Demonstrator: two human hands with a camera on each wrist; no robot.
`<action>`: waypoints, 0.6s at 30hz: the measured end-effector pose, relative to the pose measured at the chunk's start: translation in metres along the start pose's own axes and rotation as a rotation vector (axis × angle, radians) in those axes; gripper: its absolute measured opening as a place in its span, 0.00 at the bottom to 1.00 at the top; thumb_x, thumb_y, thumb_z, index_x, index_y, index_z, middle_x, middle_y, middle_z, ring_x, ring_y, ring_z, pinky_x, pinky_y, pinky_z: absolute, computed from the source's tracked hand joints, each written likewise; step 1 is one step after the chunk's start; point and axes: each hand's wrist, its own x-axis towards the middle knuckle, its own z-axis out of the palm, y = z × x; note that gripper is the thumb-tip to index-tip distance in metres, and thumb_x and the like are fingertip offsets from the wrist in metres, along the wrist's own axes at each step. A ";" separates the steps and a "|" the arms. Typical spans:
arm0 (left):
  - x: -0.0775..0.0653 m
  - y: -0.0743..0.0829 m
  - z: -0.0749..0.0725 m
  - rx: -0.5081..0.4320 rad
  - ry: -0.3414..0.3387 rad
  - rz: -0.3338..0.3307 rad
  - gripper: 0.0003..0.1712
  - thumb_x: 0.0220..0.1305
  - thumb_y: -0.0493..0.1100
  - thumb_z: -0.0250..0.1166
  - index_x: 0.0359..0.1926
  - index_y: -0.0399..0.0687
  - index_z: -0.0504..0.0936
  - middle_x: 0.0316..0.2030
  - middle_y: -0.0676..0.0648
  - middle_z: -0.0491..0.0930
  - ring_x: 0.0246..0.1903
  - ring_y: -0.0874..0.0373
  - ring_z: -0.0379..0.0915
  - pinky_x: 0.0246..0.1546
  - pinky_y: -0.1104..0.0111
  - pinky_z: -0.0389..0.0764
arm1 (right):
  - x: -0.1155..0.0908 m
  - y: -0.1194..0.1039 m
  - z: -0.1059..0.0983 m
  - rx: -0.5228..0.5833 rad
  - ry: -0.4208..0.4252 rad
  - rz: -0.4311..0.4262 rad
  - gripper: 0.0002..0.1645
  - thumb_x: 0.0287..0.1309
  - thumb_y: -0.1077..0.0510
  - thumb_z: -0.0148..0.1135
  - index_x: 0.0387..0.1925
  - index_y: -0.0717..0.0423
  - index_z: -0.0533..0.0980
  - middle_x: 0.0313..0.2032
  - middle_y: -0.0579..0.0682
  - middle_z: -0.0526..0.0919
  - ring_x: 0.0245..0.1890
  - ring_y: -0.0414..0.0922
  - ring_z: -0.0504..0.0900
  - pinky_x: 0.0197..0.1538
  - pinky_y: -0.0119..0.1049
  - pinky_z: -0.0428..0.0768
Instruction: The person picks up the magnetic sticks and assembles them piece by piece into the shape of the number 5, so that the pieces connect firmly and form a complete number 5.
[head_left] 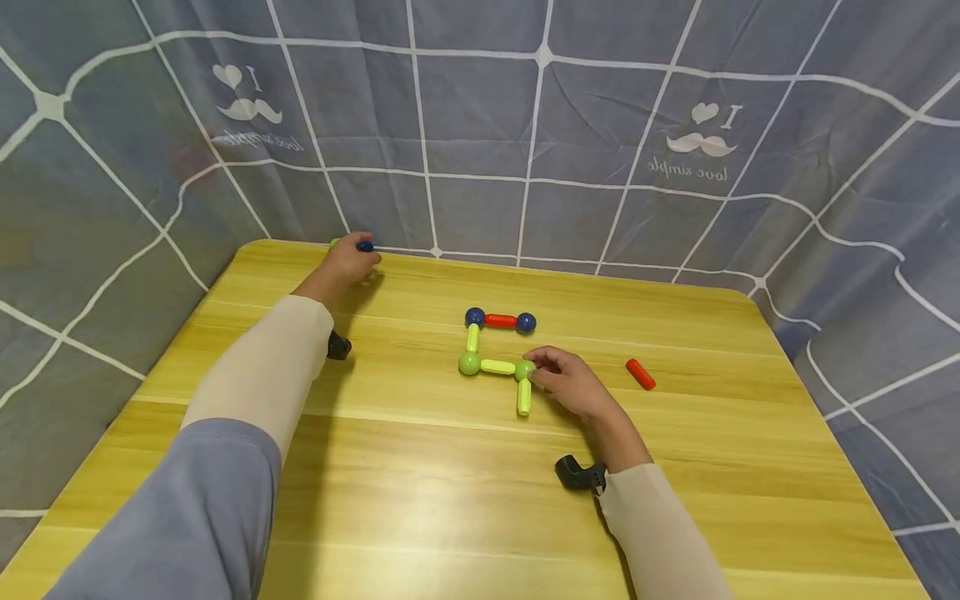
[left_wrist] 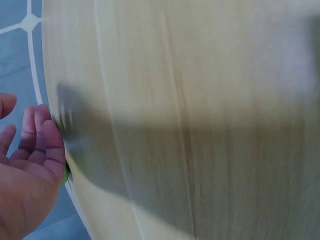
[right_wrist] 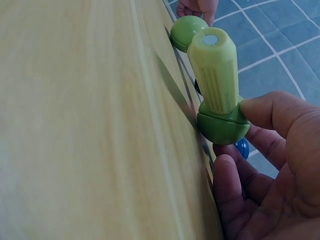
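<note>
Thumb and fingers of my right hand point(head_left: 573, 385) pinch a green ball point(right_wrist: 223, 131) at the near right corner of a joined chain. From that ball a yellow-green rod point(head_left: 523, 398) points towards me, another rod point(head_left: 497, 367) runs left to a second green ball point(head_left: 469, 363). Beyond it, a third yellow-green rod point(head_left: 472, 337) meets a blue ball point(head_left: 476, 317), a red rod point(head_left: 500, 321) and another blue ball point(head_left: 527, 323). At the far left table edge, my left hand point(head_left: 348, 260) has loosely bent fingers beside a separate blue ball point(head_left: 365, 247); a green piece point(head_left: 334, 242) is mostly hidden.
A loose red rod point(head_left: 640, 374) lies right of my right hand. The wooden table point(head_left: 420, 492) ends at a grey-blue curtain point(head_left: 480, 117) with white lines, which hangs behind and along both sides. Black wrist devices point(head_left: 577, 473) sit under both wrists.
</note>
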 end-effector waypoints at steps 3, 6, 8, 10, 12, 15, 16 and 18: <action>0.002 -0.004 -0.003 -0.018 -0.019 -0.051 0.37 0.73 0.40 0.52 0.78 0.46 0.50 0.65 0.31 0.64 0.40 0.47 0.73 0.41 0.60 0.76 | 0.000 0.001 0.000 -0.006 -0.006 0.002 0.16 0.68 0.62 0.58 0.55 0.59 0.77 0.43 0.53 0.78 0.39 0.48 0.71 0.38 0.36 0.72; 0.002 -0.009 -0.004 -0.020 -0.010 -0.096 0.38 0.73 0.39 0.53 0.79 0.47 0.49 0.66 0.31 0.63 0.37 0.51 0.72 0.37 0.64 0.76 | 0.000 0.002 0.001 -0.006 -0.008 0.003 0.16 0.67 0.62 0.59 0.55 0.59 0.78 0.42 0.53 0.78 0.38 0.47 0.71 0.37 0.36 0.72; 0.002 -0.011 -0.004 -0.003 -0.012 -0.117 0.39 0.72 0.39 0.54 0.79 0.47 0.48 0.68 0.30 0.61 0.38 0.51 0.73 0.37 0.65 0.77 | 0.000 0.003 0.002 -0.006 -0.008 0.005 0.16 0.67 0.62 0.60 0.54 0.59 0.78 0.41 0.53 0.77 0.38 0.47 0.71 0.36 0.35 0.72; 0.002 -0.014 -0.004 0.017 -0.014 -0.116 0.39 0.72 0.39 0.54 0.79 0.47 0.49 0.68 0.30 0.62 0.40 0.51 0.74 0.38 0.66 0.77 | 0.000 0.004 0.002 -0.004 -0.002 0.007 0.16 0.66 0.62 0.60 0.54 0.58 0.78 0.41 0.53 0.77 0.38 0.47 0.71 0.37 0.35 0.73; 0.003 -0.015 -0.004 0.013 -0.015 -0.097 0.38 0.72 0.38 0.55 0.78 0.46 0.51 0.67 0.30 0.63 0.40 0.51 0.75 0.37 0.67 0.78 | 0.001 0.004 0.001 -0.005 0.004 0.011 0.15 0.66 0.62 0.60 0.54 0.57 0.78 0.41 0.52 0.78 0.39 0.47 0.72 0.37 0.35 0.73; 0.002 -0.017 -0.004 0.005 0.004 -0.075 0.33 0.70 0.37 0.58 0.73 0.42 0.59 0.63 0.29 0.65 0.38 0.53 0.76 0.34 0.68 0.78 | 0.001 0.003 -0.001 -0.001 0.010 0.015 0.15 0.66 0.61 0.60 0.54 0.56 0.78 0.41 0.53 0.78 0.39 0.48 0.72 0.38 0.36 0.73; 0.002 -0.018 -0.004 0.004 0.012 -0.069 0.31 0.69 0.36 0.59 0.70 0.40 0.62 0.62 0.29 0.65 0.36 0.53 0.76 0.33 0.69 0.77 | 0.001 0.003 -0.001 -0.001 0.009 0.015 0.15 0.67 0.61 0.60 0.54 0.56 0.78 0.41 0.53 0.78 0.39 0.48 0.72 0.38 0.36 0.73; 0.001 -0.019 -0.005 0.009 0.033 -0.069 0.26 0.68 0.36 0.61 0.63 0.38 0.63 0.61 0.29 0.65 0.33 0.54 0.76 0.31 0.69 0.76 | 0.001 0.002 -0.002 -0.005 0.010 0.015 0.15 0.67 0.61 0.60 0.54 0.56 0.78 0.42 0.53 0.78 0.39 0.48 0.72 0.38 0.36 0.73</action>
